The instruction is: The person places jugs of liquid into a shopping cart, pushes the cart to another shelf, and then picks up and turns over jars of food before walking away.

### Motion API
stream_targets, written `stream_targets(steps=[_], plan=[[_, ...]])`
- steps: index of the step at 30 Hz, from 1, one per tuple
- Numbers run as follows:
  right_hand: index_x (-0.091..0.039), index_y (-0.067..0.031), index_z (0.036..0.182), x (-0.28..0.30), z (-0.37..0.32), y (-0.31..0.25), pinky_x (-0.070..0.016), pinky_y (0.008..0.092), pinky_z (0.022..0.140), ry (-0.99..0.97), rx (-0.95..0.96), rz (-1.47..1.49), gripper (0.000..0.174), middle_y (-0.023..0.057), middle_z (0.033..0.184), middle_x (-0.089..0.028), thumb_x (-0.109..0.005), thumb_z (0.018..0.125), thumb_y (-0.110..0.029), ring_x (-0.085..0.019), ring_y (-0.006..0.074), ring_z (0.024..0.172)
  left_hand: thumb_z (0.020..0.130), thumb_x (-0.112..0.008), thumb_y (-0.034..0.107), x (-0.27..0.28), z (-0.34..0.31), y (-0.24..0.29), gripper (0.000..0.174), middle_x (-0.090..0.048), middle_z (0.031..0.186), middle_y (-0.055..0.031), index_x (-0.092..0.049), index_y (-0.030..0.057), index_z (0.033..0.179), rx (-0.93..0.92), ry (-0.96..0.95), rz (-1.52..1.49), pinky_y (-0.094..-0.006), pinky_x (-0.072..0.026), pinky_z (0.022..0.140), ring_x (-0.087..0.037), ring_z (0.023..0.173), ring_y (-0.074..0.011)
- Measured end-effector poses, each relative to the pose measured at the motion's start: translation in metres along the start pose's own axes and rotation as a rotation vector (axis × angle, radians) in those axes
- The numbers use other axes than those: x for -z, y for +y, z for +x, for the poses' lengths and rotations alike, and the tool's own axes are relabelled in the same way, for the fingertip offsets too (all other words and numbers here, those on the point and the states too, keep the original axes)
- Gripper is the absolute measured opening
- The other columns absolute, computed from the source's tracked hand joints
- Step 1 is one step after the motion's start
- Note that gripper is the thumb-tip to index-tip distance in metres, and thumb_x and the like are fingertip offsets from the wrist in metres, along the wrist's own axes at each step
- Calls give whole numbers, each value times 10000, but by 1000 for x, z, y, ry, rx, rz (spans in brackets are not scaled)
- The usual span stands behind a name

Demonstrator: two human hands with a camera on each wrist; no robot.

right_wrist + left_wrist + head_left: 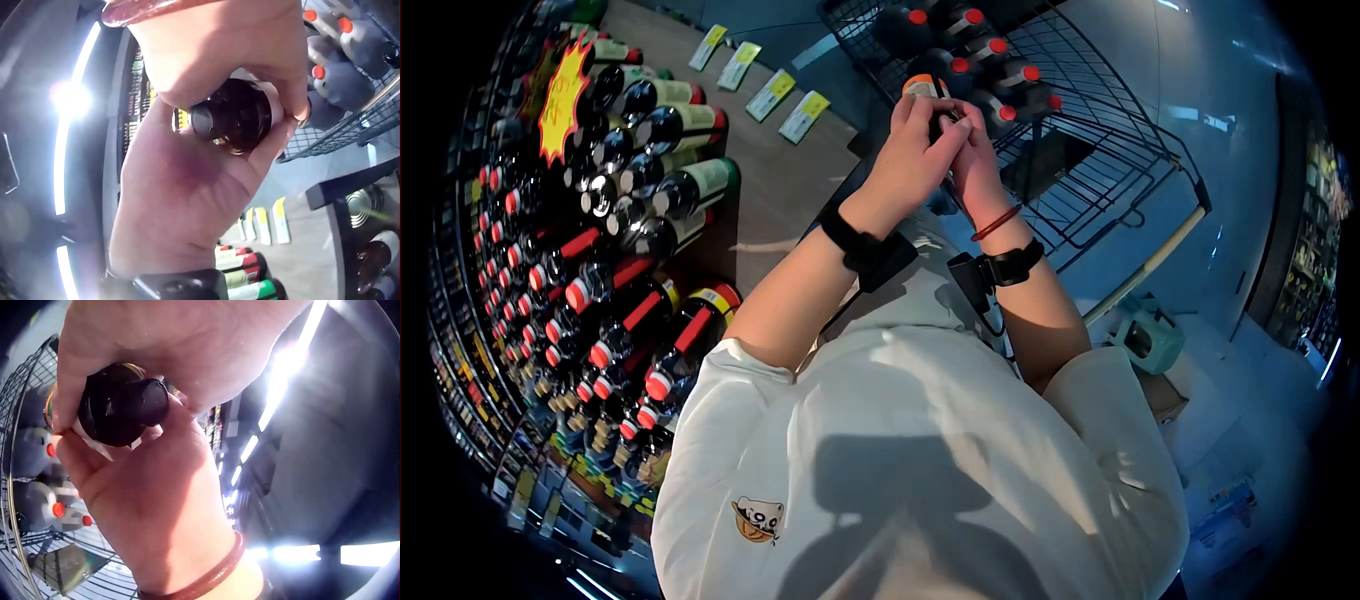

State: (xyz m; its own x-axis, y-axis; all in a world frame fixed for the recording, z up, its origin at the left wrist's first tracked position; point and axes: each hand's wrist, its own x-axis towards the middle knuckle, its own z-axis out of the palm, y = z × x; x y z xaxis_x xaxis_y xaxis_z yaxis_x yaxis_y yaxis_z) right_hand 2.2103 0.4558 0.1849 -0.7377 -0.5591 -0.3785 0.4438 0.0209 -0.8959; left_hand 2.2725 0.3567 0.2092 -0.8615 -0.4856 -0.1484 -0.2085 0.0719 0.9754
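Both hands meet around a dark brown glass bottle [921, 84] held out over the near side of a wire shopping cart. My left hand [908, 165] wraps it from the left, fingertips beside the bottle's orange and white label. My right hand [977, 170], with a red bracelet at the wrist, grips it from the other side. In the left wrist view the bottle's black cap [150, 402] points toward the camera, a right-hand thumb close against it. The right wrist view shows the glass body [248, 119] enclosed by both hands' fingers, much of the label hidden.
Several big jugs with red caps [997, 46] stand in the wire cart [1090, 190], ahead on the right. To the left, bottles [670, 125] crowd a display beside a ledge [785, 185] with price tags [770, 95]. A teal jug [1150, 338] stands low at the right.
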Motion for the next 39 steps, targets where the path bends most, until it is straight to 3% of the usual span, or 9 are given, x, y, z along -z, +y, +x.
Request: stream_targets(steps=[8,15,19,20,23,26,33,37,39], plan=[[-608,-218,1161,126,84,91,-484,295,738,178,-647,363,452,-2,1103,-675,-314,1040,-540,-643,143,908,898,-569,584,-144,125,-111,725,-574,1259,-280,-537,7,1336,938,-373,364,-462,-552,915,-599,1185,-373],[-572,-199,1211,161,92,188,-520,337,786,394,-725,594,466,35,1198,-652,-314,1037,-545,-659,211,974,890,-592,573,-198,136,-192,675,-583,1313,-179,-588,28,1289,1042,-583,502,-433,-603,785,-637,1134,-305],[-494,-135,1346,178,98,251,-540,365,828,616,-740,827,392,126,1213,-634,-553,1008,-324,-655,231,1011,903,-545,577,-221,123,-274,781,-569,1333,-290,-533,-64,1347,1106,-713,415,-428,-546,939,-612,1200,-377],[-551,-68,1294,180,97,252,-540,367,843,651,-680,569,394,163,1197,-647,-667,934,-181,-662,252,999,966,-490,536,-228,121,-271,565,-621,1165,-135,-607,26,1180,1185,-694,377,-418,-528,840,-617,1027,-255],[-447,-80,1348,191,89,326,-520,326,771,550,-614,293,464,84,1082,-613,-651,940,-171,-635,215,958,965,-505,523,-234,110,-325,573,-627,1132,-141,-574,22,1233,1185,-702,166,-412,-514,873,-611,1041,-258],[-619,38,1156,193,87,289,-535,409,876,761,-659,-4,459,215,1086,-702,-763,817,-237,-681,336,1019,966,-524,510,-244,106,-357,589,-623,1178,-157,-534,19,1291,1288,-609,78,-422,-497,919,-611,1060,-284],[-582,3,1219,213,93,242,-498,433,927,567,-812,-157,631,255,1154,-672,-779,753,-375,-635,412,1116,963,-526,530,-243,136,-299,588,-598,1294,-141,-529,48,1298,1436,-650,-27,-451,-478,947,-584,1147,-285],[-641,98,1082,225,85,303,-499,473,896,438,-708,-445,535,341,1078,-658,-665,783,-344,-625,480,1041,946,-503,591,-209,161,-227,789,-414,1525,-162,-366,40,1494,1221,-773,146,-501,-393,1033,-446,1342,-329],[-650,92,1062,218,86,228,-505,456,824,542,-777,-291,473,306,984,-672,-659,803,-303,-640,440,945,928,-527,602,-181,173,-190,872,-413,1527,-198,-341,-27,1504,1030,-713,295,-489,-386,1047,-448,1352,-347]])
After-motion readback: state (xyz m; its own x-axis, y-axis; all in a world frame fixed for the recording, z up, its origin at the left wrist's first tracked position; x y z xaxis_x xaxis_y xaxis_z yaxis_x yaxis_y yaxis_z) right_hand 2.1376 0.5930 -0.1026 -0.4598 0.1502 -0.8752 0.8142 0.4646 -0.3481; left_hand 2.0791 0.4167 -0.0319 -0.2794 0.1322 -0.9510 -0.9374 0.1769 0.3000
